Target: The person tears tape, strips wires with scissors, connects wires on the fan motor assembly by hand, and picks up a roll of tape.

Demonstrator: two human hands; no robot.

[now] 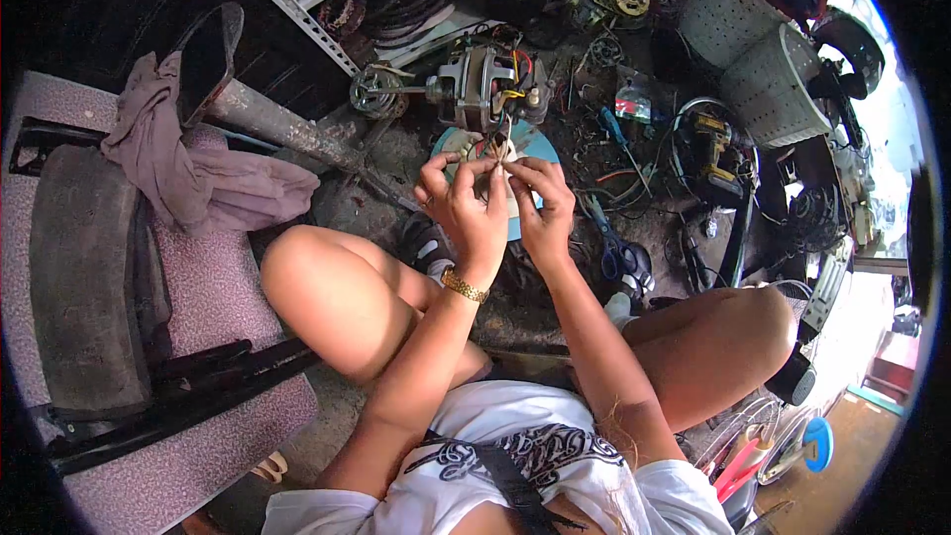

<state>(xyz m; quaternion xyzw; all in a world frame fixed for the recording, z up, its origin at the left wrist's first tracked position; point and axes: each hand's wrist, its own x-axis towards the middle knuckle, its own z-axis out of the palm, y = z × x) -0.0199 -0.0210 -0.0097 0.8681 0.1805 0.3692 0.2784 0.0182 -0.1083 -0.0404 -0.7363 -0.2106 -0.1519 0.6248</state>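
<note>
My left hand [469, 196], with a gold-coloured watch band at the wrist, pinches thin wires [500, 147] between thumb and fingertips. My right hand [542, 200] meets it there, its thumb and forefinger closed on the same wires. The wire tips are too small to make out. Just beyond the fingers lies an electric motor [474, 87], its metal body on its side with red, yellow and white leads at its right end. Under my hands is a light-blue round disc [538, 146], partly covered by them.
Blue-handled scissors [622, 258] and a blue screwdriver [616, 129] lie on the dark floor to the right. A yellow-black power drill [711, 144] is beyond them, near perforated white baskets [778, 84]. On the left, a cloth [188, 159] hangs over a speckled board [218, 337] beside a metal post [287, 129].
</note>
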